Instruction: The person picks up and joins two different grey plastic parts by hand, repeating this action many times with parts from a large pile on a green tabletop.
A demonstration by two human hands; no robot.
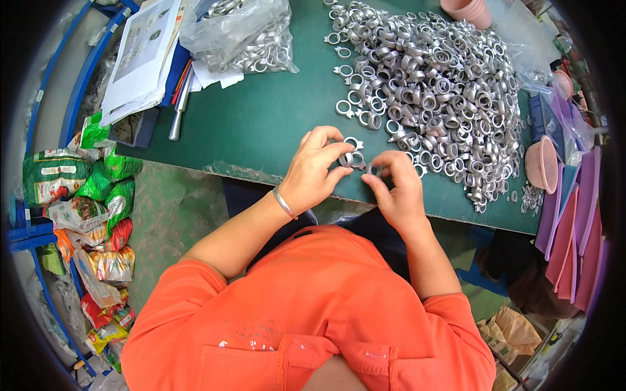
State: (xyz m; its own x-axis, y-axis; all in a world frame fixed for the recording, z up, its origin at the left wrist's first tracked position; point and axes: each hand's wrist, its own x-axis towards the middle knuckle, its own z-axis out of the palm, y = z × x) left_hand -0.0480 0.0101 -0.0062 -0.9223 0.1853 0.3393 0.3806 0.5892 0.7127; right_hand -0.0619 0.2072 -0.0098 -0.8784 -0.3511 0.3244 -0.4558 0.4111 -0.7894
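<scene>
Near the table's front edge, my left hand (317, 164) has its thumb and fingers closed around a few small silver-grey metal rings (357, 159). Some of these rings show small lugs. Close beside it on the right, my right hand (399, 190) pinches one more metal ring (373, 169) between thumb and fingertips; part of that ring is hidden. Just beyond both hands spreads a large heap of similar lugged metal rings (430, 85), with several loose ones along its left side.
The green table (261, 124) holds a clear plastic bag of metal rings (261, 52), papers (140, 58) and a metal-handled tool (178, 117) at left. A pink basket (541, 164) is at the right edge. Colourful packages (98, 215) fill shelving on the left.
</scene>
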